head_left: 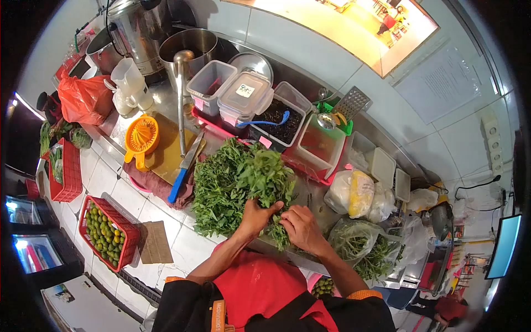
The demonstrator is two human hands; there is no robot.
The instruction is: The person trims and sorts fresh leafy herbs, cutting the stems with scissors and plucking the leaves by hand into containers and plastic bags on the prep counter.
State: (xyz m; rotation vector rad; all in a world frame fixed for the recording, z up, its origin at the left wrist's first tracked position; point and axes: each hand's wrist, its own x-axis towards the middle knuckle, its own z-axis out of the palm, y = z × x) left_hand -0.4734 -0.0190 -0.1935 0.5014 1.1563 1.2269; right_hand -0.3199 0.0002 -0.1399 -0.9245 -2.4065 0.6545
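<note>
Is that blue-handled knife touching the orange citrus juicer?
Apart. The head view shows a strip of yellowish board between the citrus juicer and the knife.

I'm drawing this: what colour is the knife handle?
The knife handle is blue, best seen in the head view.

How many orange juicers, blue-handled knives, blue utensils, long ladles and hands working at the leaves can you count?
Orange juicer: 1
Blue-handled knife: 1
Blue utensil: 1
Long ladle: 1
Hands at the green leaves: 2, the left hand and the right hand
Total: 6
</note>
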